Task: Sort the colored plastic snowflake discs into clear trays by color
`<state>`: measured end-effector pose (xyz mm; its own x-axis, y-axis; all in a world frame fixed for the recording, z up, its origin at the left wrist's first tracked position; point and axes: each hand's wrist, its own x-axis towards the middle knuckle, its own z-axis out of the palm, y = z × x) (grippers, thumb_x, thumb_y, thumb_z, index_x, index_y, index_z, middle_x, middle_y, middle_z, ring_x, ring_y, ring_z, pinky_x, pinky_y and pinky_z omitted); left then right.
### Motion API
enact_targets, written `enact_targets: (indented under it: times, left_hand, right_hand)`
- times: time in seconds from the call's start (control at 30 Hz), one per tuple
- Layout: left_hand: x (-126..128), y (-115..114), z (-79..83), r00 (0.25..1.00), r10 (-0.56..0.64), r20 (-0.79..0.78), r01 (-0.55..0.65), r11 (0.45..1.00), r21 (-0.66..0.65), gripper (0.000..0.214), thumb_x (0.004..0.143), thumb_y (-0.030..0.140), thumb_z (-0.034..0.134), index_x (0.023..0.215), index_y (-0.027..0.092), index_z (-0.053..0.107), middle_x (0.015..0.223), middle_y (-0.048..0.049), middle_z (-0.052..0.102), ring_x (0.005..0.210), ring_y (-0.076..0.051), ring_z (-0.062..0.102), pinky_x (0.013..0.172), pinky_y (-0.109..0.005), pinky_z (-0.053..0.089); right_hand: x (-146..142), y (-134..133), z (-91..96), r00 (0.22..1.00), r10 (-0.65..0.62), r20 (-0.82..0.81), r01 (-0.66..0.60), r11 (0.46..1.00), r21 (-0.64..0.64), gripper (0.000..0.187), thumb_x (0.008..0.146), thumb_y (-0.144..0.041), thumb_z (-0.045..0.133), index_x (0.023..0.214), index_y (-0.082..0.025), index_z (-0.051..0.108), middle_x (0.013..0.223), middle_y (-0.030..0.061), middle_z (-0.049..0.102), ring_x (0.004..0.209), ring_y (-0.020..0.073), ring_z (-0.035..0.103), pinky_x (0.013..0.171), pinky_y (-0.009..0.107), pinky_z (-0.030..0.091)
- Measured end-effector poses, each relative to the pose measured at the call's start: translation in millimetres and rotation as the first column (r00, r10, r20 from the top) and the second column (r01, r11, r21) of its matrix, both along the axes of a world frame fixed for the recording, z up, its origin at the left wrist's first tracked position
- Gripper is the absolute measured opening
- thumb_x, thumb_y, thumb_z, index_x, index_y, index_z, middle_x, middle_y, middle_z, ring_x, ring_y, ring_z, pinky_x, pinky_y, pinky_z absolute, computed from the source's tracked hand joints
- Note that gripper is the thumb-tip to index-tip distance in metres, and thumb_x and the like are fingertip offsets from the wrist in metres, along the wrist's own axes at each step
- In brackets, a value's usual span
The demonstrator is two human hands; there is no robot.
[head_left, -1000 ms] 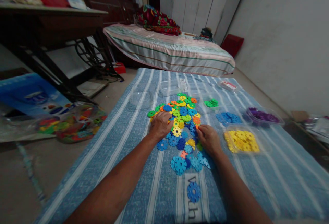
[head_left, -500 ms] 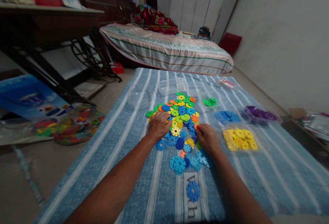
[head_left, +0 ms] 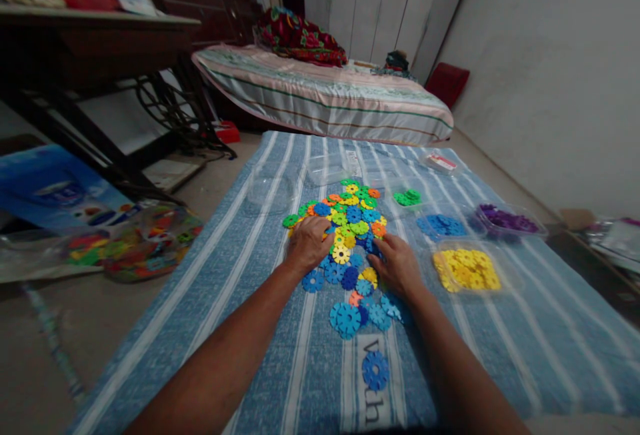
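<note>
A heap of flat plastic snowflake discs (head_left: 353,218) in blue, green, yellow and orange lies on a blue striped cloth (head_left: 500,348). My left hand (head_left: 309,243) rests palm down on the heap's left edge, fingers curled over some discs. On the heap's right side my right hand (head_left: 397,265) lies with its fingers bent onto the discs. What either hand holds is hidden. A single blue disc (head_left: 375,370) lies apart, close to me.
Clear tubs to the right hold sorted discs: yellow (head_left: 467,270), blue (head_left: 441,225), purple (head_left: 507,220), green (head_left: 407,198). Empty clear tubs (head_left: 327,168) stand beyond the heap. A bag of coloured pieces (head_left: 145,242) lies on the floor at left. A mattress (head_left: 325,92) is behind.
My right hand has slid a little left and further onto the heap. My left hand has stayed on the heap's left edge.
</note>
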<state>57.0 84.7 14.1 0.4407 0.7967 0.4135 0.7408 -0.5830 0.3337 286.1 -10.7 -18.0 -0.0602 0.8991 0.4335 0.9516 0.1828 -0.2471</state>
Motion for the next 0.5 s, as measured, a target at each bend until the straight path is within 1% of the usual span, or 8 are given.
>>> enact_targets:
  times: [0.1, 0.17, 0.23, 0.37, 0.5]
  left_hand:
    - [0, 0, -0.7, 1.0, -0.002, 0.001, 0.002, 1.0, 0.002, 0.007, 0.085, 0.025, 0.056, 0.088, 0.021, 0.062, 0.097, -0.0078, 0.071, 0.099, -0.026, 0.063, 0.09, -0.041, 0.048]
    - [-1, 1, -1.1, 1.0, 0.002, 0.001, -0.002, 1.0, 0.003, 0.008, 0.086, 0.025, 0.056, 0.088, 0.021, 0.062, 0.097, -0.0078, 0.071, 0.099, -0.026, 0.063, 0.09, -0.04, 0.049]
    - [-1, 1, -1.5, 1.0, 0.003, 0.002, -0.003, 1.0, 0.006, 0.008, 0.086, 0.025, 0.055, 0.088, 0.021, 0.062, 0.097, -0.0077, 0.071, 0.098, -0.025, 0.063, 0.091, -0.04, 0.049]
    - [-1, 1, -1.8, 1.0, 0.002, 0.004, -0.002, 1.0, 0.006, 0.008, 0.086, 0.026, 0.056, 0.088, 0.022, 0.062, 0.098, -0.0075, 0.071, 0.098, -0.025, 0.063, 0.091, -0.04, 0.048]
    - [-2, 1, -1.6, 1.0, -0.005, 0.001, 0.005, 1.0, 0.005, 0.006, 0.085, 0.025, 0.057, 0.088, 0.022, 0.062, 0.097, -0.0074, 0.071, 0.099, -0.025, 0.064, 0.091, -0.04, 0.048]
  right_hand:
    - [-2, 3, 0.9, 0.999, -0.038, 0.01, 0.039, 0.999, -0.01, 0.025, 0.091, -0.032, 0.061, 0.11, -0.019, 0.07, 0.109, 0.0134, 0.065, 0.103, 0.0263, 0.058, 0.091, 0.038, 0.048]
    - [-3, 4, 1.4, 0.999, -0.041, 0.001, 0.041, 0.999, 0.018, 0.02, 0.093, -0.031, 0.058, 0.103, -0.019, 0.072, 0.104, 0.0122, 0.066, 0.099, 0.0247, 0.059, 0.089, 0.036, 0.049]
    - [-4, 3, 2.2, 0.999, -0.026, -0.019, 0.027, 0.997, 0.067, 0.022, 0.096, -0.029, 0.052, 0.096, -0.02, 0.072, 0.101, 0.0111, 0.067, 0.097, 0.023, 0.06, 0.088, 0.035, 0.05]
    - [-6, -3, 6.1, 0.993, -0.014, -0.118, 0.035, 0.984, 0.177, 0.031, 0.099, -0.03, 0.044, 0.091, -0.02, 0.072, 0.107, 0.0127, 0.069, 0.1, 0.0225, 0.062, 0.09, 0.036, 0.052]
    - [0, -6, 17.9, 0.97, -0.004, -0.242, 0.061, 0.972, 0.226, 0.029, 0.098, -0.03, 0.046, 0.09, -0.021, 0.072, 0.104, 0.0116, 0.071, 0.097, 0.0214, 0.066, 0.09, 0.036, 0.054]
